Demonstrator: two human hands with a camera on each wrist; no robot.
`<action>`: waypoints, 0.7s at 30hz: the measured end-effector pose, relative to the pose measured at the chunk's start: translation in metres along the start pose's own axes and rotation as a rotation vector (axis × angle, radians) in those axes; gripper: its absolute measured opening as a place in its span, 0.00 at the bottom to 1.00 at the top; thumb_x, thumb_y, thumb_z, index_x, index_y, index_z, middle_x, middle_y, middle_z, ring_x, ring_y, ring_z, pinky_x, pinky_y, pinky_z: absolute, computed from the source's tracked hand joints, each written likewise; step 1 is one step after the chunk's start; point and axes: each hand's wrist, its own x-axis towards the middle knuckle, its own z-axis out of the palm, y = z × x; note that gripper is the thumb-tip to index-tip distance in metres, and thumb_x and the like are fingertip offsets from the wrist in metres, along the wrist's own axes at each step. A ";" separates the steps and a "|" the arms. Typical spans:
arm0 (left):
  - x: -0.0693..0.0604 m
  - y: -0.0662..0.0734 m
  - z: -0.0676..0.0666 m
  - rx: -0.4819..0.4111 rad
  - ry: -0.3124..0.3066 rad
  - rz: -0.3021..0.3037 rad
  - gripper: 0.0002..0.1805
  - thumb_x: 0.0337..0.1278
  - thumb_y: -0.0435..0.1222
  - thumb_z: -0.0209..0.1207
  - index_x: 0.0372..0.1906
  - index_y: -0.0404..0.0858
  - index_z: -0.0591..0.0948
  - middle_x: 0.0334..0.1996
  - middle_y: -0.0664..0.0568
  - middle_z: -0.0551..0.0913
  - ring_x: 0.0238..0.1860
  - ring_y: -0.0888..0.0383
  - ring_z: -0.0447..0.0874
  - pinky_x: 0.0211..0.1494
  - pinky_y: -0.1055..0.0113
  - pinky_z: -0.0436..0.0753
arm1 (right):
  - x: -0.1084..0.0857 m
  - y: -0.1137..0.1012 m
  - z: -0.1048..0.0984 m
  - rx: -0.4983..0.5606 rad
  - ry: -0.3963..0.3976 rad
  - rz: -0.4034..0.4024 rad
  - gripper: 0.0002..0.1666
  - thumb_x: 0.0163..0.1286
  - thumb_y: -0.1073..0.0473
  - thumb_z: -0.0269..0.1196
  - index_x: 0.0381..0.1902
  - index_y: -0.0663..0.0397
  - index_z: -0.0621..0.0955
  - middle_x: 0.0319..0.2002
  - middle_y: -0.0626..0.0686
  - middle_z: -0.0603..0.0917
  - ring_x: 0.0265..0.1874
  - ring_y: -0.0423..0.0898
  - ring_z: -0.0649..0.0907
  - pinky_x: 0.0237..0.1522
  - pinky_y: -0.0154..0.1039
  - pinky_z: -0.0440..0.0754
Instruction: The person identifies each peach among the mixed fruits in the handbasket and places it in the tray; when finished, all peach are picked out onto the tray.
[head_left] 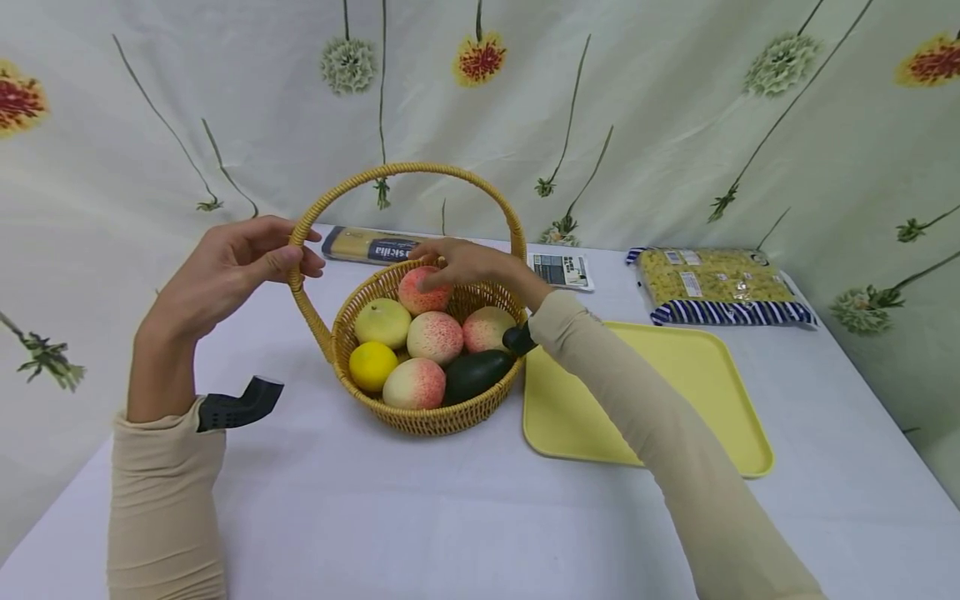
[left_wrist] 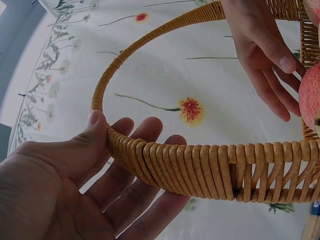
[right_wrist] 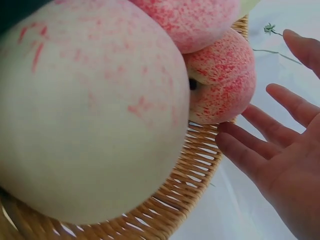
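Observation:
A wicker basket [head_left: 431, 423] has a tall arched handle [head_left: 420, 168]. My left hand [head_left: 217, 271] holds the handle's left side, thumb in front and fingers behind, as the left wrist view shows on the handle [left_wrist: 170, 162]. Over the basket's back rim, my right hand [head_left: 472, 260] reaches with spread fingers beside a red peach [head_left: 424, 290]; in the right wrist view the fingertips are close to the peach [right_wrist: 225, 80], contact unclear. Also inside are several other peaches [head_left: 435, 337], a yellow-green fruit [head_left: 382, 323], a yellow lemon [head_left: 372, 367] and a dark green vegetable [head_left: 476, 375].
Right of the basket lies a yellow tray [head_left: 690, 375], partly under my right forearm. A pasta bag [head_left: 716, 283] is at the back right. Behind the basket are a long pasta pack [head_left: 367, 246] and a small printed packet [head_left: 562, 271], near the flowered cloth.

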 end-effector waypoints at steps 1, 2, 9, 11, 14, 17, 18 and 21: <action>0.000 0.000 0.000 0.000 0.000 -0.002 0.14 0.68 0.33 0.53 0.55 0.33 0.76 0.35 0.48 0.86 0.38 0.59 0.85 0.43 0.76 0.82 | 0.000 0.000 0.001 -0.001 0.000 -0.001 0.35 0.70 0.54 0.58 0.71 0.56 0.62 0.70 0.59 0.64 0.69 0.54 0.64 0.67 0.45 0.66; 0.000 0.000 0.000 0.000 0.000 -0.003 0.14 0.68 0.33 0.53 0.55 0.33 0.76 0.35 0.48 0.86 0.38 0.59 0.85 0.43 0.76 0.82 | 0.001 0.001 0.002 -0.001 0.000 -0.002 0.35 0.70 0.54 0.58 0.71 0.56 0.62 0.70 0.58 0.65 0.70 0.53 0.64 0.68 0.45 0.66; 0.000 0.000 0.000 0.007 0.003 -0.004 0.14 0.68 0.33 0.53 0.55 0.34 0.76 0.35 0.48 0.86 0.37 0.58 0.85 0.43 0.76 0.81 | 0.001 0.001 0.003 -0.080 0.007 -0.018 0.34 0.70 0.55 0.58 0.70 0.56 0.63 0.69 0.57 0.66 0.68 0.51 0.66 0.67 0.43 0.67; 0.000 0.000 0.000 0.007 0.002 0.000 0.14 0.68 0.33 0.53 0.55 0.34 0.76 0.35 0.48 0.86 0.37 0.58 0.85 0.43 0.76 0.82 | 0.001 0.001 0.003 -0.110 0.006 -0.018 0.34 0.70 0.55 0.58 0.70 0.56 0.64 0.68 0.56 0.67 0.67 0.51 0.67 0.66 0.43 0.68; 0.000 0.000 0.000 0.003 0.002 0.004 0.14 0.68 0.33 0.53 0.55 0.34 0.76 0.35 0.48 0.86 0.38 0.59 0.85 0.42 0.75 0.82 | 0.001 0.001 0.003 -0.135 0.006 -0.001 0.33 0.70 0.54 0.58 0.70 0.55 0.64 0.67 0.55 0.67 0.66 0.50 0.68 0.65 0.43 0.69; 0.000 -0.001 0.000 -0.002 0.000 0.007 0.14 0.68 0.33 0.53 0.55 0.34 0.76 0.35 0.48 0.86 0.38 0.59 0.85 0.42 0.75 0.82 | 0.001 0.001 0.003 -0.162 0.016 0.002 0.31 0.70 0.55 0.58 0.67 0.59 0.67 0.63 0.57 0.70 0.60 0.49 0.71 0.60 0.40 0.71; 0.000 -0.001 0.000 -0.003 0.000 0.008 0.14 0.68 0.32 0.53 0.55 0.33 0.76 0.35 0.49 0.86 0.38 0.59 0.85 0.42 0.75 0.82 | 0.001 0.001 0.003 -0.175 0.019 -0.003 0.28 0.70 0.55 0.58 0.64 0.62 0.70 0.59 0.59 0.72 0.55 0.50 0.73 0.56 0.38 0.71; 0.001 -0.001 0.000 -0.003 -0.001 0.011 0.14 0.68 0.32 0.53 0.55 0.33 0.76 0.35 0.48 0.86 0.38 0.59 0.85 0.42 0.75 0.82 | 0.001 0.002 0.002 -0.211 0.036 0.009 0.24 0.69 0.55 0.58 0.57 0.63 0.73 0.50 0.60 0.73 0.45 0.49 0.71 0.46 0.38 0.69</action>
